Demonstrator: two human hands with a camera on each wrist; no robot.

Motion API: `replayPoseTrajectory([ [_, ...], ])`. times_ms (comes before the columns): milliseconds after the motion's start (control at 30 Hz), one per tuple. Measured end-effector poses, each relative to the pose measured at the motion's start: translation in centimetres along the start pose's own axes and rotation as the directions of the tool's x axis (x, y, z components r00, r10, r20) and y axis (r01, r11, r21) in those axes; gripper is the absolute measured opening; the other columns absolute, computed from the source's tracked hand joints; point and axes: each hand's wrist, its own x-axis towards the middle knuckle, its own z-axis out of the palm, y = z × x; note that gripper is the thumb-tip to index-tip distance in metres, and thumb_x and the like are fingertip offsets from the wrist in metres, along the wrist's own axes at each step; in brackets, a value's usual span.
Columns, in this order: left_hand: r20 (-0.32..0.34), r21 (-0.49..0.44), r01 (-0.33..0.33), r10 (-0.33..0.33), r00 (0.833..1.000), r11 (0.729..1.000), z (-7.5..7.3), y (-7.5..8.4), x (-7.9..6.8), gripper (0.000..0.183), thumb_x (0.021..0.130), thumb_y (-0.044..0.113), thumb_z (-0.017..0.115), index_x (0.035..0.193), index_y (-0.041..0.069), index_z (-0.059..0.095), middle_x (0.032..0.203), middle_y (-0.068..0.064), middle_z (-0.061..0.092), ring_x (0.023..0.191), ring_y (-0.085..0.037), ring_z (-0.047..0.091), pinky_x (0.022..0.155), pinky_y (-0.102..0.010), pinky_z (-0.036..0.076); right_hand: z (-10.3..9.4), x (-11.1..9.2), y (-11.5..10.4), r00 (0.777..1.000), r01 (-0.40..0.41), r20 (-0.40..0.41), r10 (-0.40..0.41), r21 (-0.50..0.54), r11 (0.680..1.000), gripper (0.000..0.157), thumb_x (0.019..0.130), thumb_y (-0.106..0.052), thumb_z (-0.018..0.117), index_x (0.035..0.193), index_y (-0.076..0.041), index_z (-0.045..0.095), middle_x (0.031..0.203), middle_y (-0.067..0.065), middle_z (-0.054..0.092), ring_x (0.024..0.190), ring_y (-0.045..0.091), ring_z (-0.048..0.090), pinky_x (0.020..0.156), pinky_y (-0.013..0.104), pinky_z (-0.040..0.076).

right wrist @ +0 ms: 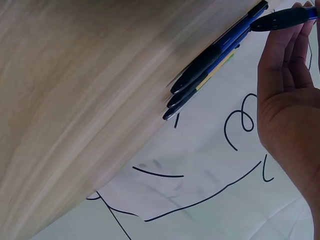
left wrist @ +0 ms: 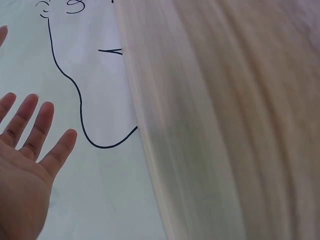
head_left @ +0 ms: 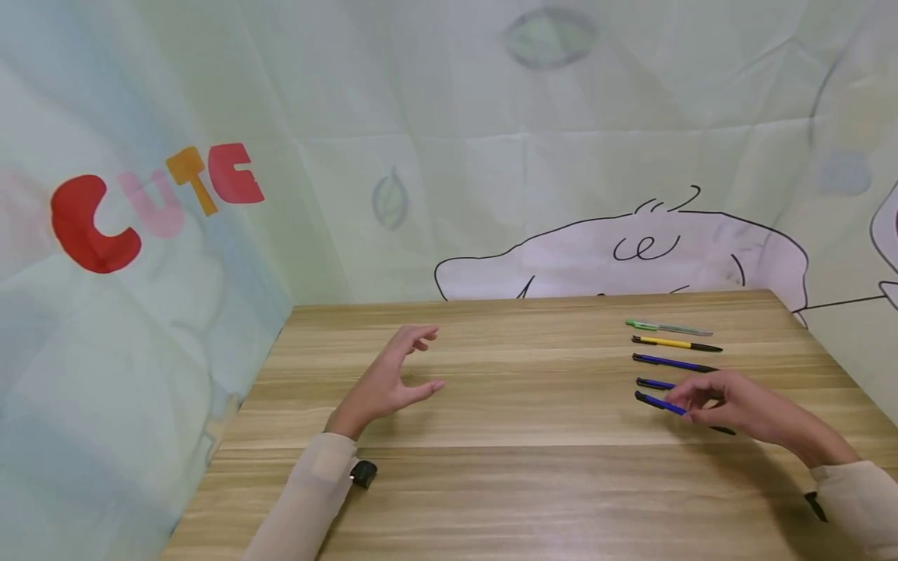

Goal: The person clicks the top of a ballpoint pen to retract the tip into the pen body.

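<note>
Between thumb and fingertips, my right hand (head_left: 737, 409) pinches a blue pen (head_left: 658, 402) with a black grip. In the right wrist view that pen's dark tip end (right wrist: 280, 20) points away from the fingers, close over the other pens. Just beyond lies another blue pen (head_left: 652, 382), partly hidden behind the right hand. Farther back are a third blue pen (head_left: 669, 362), a yellow pen (head_left: 673, 344) and a clear pen with green parts (head_left: 669, 327), roughly parallel. At the table's left, my left hand (head_left: 382, 382) hovers with nothing in it, thumb and fingers spread apart.
The wood-grain table (head_left: 519, 499) ends at a far edge against a hanging printed cloth (head_left: 435, 156). The cloth carries a line-drawn cartoon figure and colored letters on the left. A dark wrist strap piece (head_left: 363, 474) sits at the left sleeve.
</note>
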Motion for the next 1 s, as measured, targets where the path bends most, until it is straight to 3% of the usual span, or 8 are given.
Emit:
replayPoseTrajectory([
  [333,-0.001,0.008,-0.011,0.011,1.000,1.000,-0.1,-0.1,-0.1,0.082,0.084,0.022,0.084,0.153,0.017,0.040,0.140,-0.015,0.051,0.121,-0.038,0.056,0.105,-0.058,0.047,0.0,-0.4,0.5,1.000,-0.025,0.007,0.025,-0.053,0.998,0.020,0.092,-0.004,0.071,0.111,-0.009,0.074,0.099,0.001,0.073,0.086,0.000,0.061,0.066,0.022,0.052],
  [1000,0.004,0.005,-0.005,0.005,1.000,1.000,0.0,0.0,0.1,0.079,0.086,0.024,0.083,0.153,0.020,0.040,0.141,-0.012,0.051,0.121,-0.037,0.056,0.105,-0.057,0.046,0.5,-0.3,2.1,0.992,0.129,0.023,-0.127,-0.156,0.979,0.021,0.085,-0.001,0.079,0.104,-0.009,0.075,0.098,0.000,0.075,0.086,0.005,0.066,0.069,0.022,0.055],
])
